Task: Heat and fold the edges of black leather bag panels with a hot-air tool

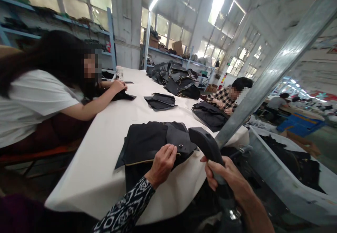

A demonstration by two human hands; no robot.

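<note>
My left hand (162, 163) rests on a stack of black fabric pieces (150, 141) at the near end of a white table (102, 155). Its fingers pinch the edge of the top dark grey piece, beside a small metal snap (180, 146). My right hand (228, 177) is closed around the handle of a black hand tool (206, 145), held just right of the stack, above the table's edge. The tool's head points up and to the left.
A person in a white shirt (34, 99) leans on the table's left side, hand on black cloth (122, 95). Another in a checked shirt (223, 98) works at the right. More black fabric piles (160, 101) (210, 115) (179, 80) lie farther along. A slanted metal post (273, 68) rises at right.
</note>
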